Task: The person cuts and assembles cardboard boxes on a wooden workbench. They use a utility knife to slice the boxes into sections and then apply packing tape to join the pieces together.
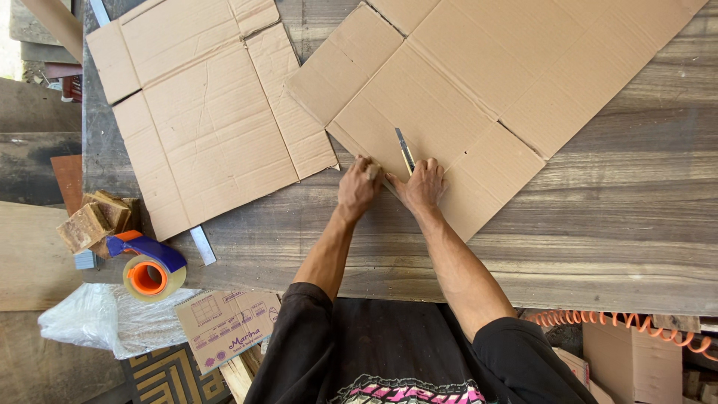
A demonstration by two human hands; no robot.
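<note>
A large flattened cardboard sheet [479, 82] lies on the wooden table [613, 247], reaching to the top right. My left hand [358, 185] presses down on its near flap edge, fingers curled. My right hand [423, 184] sits just beside it and grips a utility knife [404, 148] whose blade points away from me along the cardboard. The two hands are almost touching.
A second flattened cardboard sheet [209, 112] lies at the left. A tape dispenser [149, 265] with clear tape, wooden blocks [97, 218], a metal ruler [202, 245], a plastic bag [105, 318] and a small carton [224, 325] sit at the near left. An orange coiled hose [628, 323] hangs at the right.
</note>
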